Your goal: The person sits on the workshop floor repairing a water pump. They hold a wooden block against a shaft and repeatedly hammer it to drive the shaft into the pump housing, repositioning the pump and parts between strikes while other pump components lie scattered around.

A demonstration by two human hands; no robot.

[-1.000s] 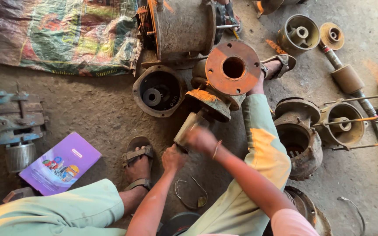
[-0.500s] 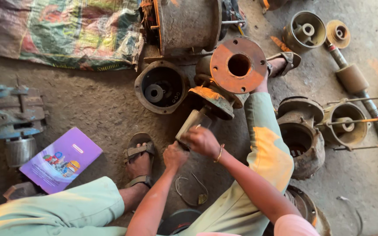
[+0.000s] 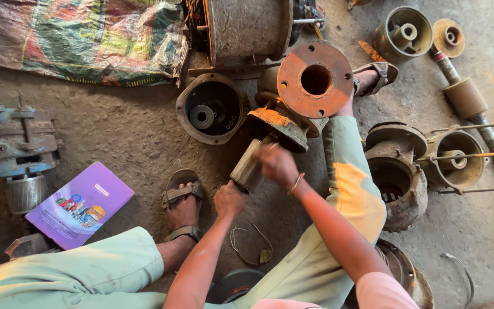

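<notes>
A dull grey metal cylinder (image 3: 249, 166), tilted and joined at its upper end to a rusty orange-edged flange (image 3: 278, 129), is gripped low by the left hand (image 3: 230, 200) and near its top by the right hand (image 3: 278, 166).

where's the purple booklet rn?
Head view, lower left: the purple booklet lies on the floor, left of the sandalled foot, below the blue-grey machine part.
</notes>
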